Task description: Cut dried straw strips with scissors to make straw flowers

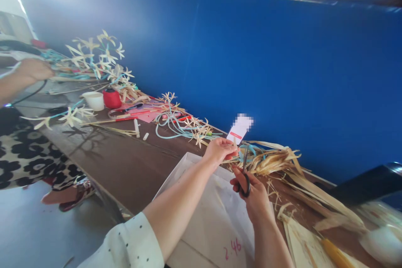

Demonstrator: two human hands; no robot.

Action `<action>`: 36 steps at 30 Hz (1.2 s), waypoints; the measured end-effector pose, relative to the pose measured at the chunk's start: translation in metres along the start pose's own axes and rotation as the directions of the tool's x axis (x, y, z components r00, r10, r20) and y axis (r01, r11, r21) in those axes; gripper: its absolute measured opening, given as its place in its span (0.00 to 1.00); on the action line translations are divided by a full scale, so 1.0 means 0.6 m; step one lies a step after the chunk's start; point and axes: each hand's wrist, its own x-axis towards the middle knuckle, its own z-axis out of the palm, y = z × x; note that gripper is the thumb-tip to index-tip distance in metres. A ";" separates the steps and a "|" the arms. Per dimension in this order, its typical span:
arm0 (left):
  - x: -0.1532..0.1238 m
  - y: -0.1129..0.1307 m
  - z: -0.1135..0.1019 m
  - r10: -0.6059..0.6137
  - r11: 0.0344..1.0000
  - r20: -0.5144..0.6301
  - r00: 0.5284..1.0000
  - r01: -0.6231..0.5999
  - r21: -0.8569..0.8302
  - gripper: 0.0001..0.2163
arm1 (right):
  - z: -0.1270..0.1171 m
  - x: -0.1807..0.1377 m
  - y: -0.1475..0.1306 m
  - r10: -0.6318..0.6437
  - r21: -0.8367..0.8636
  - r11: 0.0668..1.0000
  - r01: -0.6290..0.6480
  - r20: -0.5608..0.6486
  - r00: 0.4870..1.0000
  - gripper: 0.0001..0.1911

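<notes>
My left hand [220,151] pinches a small pale piece of dried husk [234,142] between thumb and fingers. Black-handled scissors [245,158] are in my right hand [256,199], their blades pointing up beside the left fingertips. Whether the blades touch the piece, I cannot tell. Both hands are over the far end of a shallow white tray [185,230]. Just behind them lie a bundle of dried husks [273,160] and a white card [238,130] with a red band.
Husk flowers on blue stems [108,56] stand at the far left, near a white cup [95,101] and a red container [112,99]. A blue panel [266,71] borders the table. Another person's hand [36,70] is at left; a dark cylinder [367,184] is at right.
</notes>
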 end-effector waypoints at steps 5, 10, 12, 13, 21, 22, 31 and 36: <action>0.000 0.003 -0.004 0.015 0.998 -0.034 0.999 -0.013 0.056 0.11 | 0.002 -0.002 0.000 -0.008 -0.008 1.000 0.008 0.062 0.998 0.23; 0.004 0.001 -0.006 0.026 0.997 -0.086 0.996 -0.020 0.068 0.10 | 0.002 -0.002 0.002 -0.018 -0.016 1.000 0.020 0.110 0.994 0.22; 0.004 0.000 -0.005 0.028 0.998 -0.090 0.996 -0.023 0.063 0.09 | 0.002 -0.003 0.002 -0.031 -0.015 0.999 0.033 0.115 0.993 0.22; 0.004 0.000 -0.004 0.031 0.998 -0.093 0.995 -0.025 0.061 0.07 | 0.002 -0.004 0.001 -0.038 -0.013 0.999 0.040 0.116 0.992 0.22; -0.001 0.005 0.002 0.029 0.998 -0.090 0.996 -0.023 0.064 0.03 | 0.005 -0.007 -0.002 -0.019 -0.036 0.999 0.025 0.139 0.990 0.22; -0.002 0.005 0.002 0.033 0.997 -0.088 0.996 -0.026 0.073 0.03 | 0.005 -0.006 -0.001 -0.021 -0.035 0.999 0.026 0.134 0.991 0.22; 0.004 -0.002 0.000 0.081 0.986 -0.059 0.995 -0.071 0.151 0.04 | 0.001 -0.005 -0.003 -0.022 -0.066 0.997 0.032 0.146 0.989 0.25; 0.002 -0.002 0.001 0.087 0.984 -0.067 0.994 -0.075 0.161 0.04 | 0.001 -0.003 -0.002 -0.019 -0.054 0.998 0.027 0.144 0.989 0.24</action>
